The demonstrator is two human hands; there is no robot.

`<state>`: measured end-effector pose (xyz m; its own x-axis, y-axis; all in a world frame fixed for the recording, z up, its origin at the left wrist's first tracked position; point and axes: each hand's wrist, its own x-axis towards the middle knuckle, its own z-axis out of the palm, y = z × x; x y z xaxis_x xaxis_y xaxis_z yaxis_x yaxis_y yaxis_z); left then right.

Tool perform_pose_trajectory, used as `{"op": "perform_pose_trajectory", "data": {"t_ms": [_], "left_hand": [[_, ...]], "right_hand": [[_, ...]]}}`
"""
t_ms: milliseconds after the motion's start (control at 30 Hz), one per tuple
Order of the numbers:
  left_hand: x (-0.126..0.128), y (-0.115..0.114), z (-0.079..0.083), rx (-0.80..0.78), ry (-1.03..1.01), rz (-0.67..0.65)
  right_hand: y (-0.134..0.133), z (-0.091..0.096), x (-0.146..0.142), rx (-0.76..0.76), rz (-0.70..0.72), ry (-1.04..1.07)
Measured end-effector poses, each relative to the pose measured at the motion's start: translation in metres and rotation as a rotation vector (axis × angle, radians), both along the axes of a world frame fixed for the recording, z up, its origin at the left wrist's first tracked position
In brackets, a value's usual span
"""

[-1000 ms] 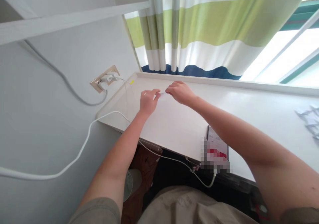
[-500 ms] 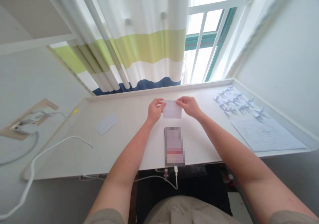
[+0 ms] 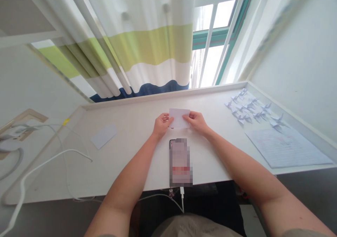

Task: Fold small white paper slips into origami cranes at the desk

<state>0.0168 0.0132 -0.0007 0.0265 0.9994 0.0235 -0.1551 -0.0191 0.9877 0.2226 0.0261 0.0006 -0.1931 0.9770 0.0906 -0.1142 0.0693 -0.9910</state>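
A small white sheet of paper (image 3: 179,117) is held just above the white desk (image 3: 131,152), at its middle. My left hand (image 3: 161,124) pinches the sheet's left edge and my right hand (image 3: 197,121) pinches its right edge, both with fingers closed. A phone (image 3: 180,161) lies flat on the desk right below my hands, with a white cable plugged into its near end.
Another white paper slip (image 3: 103,136) lies to the left. Several folded paper cranes (image 3: 250,110) sit at the far right, beside a lined sheet (image 3: 285,147). A wall socket (image 3: 15,128) with white cables is at the left. A striped curtain (image 3: 137,51) hangs behind.
The view swung from the desk's left end to its middle. Both hands carried the sheet there and now hold it slightly nearer, over the phone's top.
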Motion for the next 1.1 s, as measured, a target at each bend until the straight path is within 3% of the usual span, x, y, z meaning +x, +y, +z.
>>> {"op": "perform_pose_trajectory", "data": {"t_ms": [400, 467, 633, 767, 1100], "left_hand": [[-0.002, 0.000, 0.003, 0.033, -0.007, 0.006], [-0.003, 0.002, 0.004, 0.027, -0.041, 0.057], [-0.002, 0.002, 0.010, 0.014, -0.127, 0.116], [0.002, 0.001, 0.012, 0.005, -0.211, 0.056], [0.002, -0.004, 0.010, 0.030, -0.018, 0.037]], "right_hand": [[0.001, 0.011, 0.006, 0.093, -0.088, -0.024], [-0.001, 0.014, 0.008, 0.095, -0.032, -0.046], [-0.010, 0.017, 0.008, 0.026, 0.261, -0.193], [-0.009, 0.015, 0.005, 0.077, 0.189, -0.115], [-0.007, 0.017, 0.008, 0.078, 0.101, -0.183]]}}
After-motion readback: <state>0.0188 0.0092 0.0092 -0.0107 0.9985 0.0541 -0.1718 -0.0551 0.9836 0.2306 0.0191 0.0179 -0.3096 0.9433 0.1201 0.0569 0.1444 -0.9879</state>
